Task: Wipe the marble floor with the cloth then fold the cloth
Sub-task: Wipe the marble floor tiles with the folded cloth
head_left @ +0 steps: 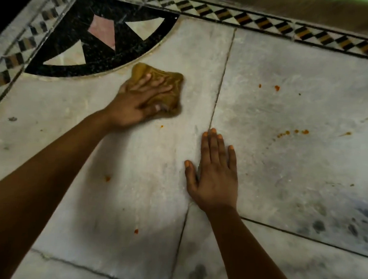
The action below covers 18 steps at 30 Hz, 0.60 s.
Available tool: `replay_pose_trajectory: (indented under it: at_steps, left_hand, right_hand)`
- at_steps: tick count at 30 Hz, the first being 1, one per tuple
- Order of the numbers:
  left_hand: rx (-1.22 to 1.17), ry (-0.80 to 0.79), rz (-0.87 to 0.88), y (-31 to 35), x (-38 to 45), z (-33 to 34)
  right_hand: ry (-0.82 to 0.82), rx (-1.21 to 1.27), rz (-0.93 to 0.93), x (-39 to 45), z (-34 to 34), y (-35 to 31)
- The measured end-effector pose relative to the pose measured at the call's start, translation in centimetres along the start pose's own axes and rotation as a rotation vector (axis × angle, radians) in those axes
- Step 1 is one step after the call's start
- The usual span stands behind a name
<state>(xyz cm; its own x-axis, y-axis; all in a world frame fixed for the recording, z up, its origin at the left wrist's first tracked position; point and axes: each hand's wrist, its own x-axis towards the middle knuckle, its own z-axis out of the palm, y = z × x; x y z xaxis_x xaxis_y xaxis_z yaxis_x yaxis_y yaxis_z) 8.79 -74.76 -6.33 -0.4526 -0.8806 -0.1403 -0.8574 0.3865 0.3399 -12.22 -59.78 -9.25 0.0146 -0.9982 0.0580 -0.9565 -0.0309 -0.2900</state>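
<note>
A crumpled mustard-yellow cloth (167, 78) lies on the grey-white marble floor (284, 161), just below the black inlay arc. My left hand (136, 102) presses down on the cloth with fingers spread across it; both look blurred. My right hand (214, 175) rests flat on the floor, fingers apart, over the seam between two slabs, holding nothing. Orange spots (294, 131) dot the slab to the right, and others (136, 231) lie on the near left slab.
A black quarter-circle inlay (62, 47) with pink and cream shapes fills the far left corner. A checkered border strip (270, 24) runs along the far edge and down the left side. Dark smudges (319, 225) mark the floor at the right.
</note>
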Motion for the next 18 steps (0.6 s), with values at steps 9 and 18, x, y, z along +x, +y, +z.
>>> replay_pose_trajectory:
  at_steps: [9, 18]
  left_hand:
    - [0.046, -0.054, -0.151, 4.2, 5.4, 0.3]
    - [0.122, 0.017, -0.211, -0.5, -5.2, 0.9]
  right_hand:
    - [0.004, -0.009, -0.017, -0.1, 0.1, 0.0]
    - [-0.002, -0.042, -0.044, -0.1, 0.2, 0.4]
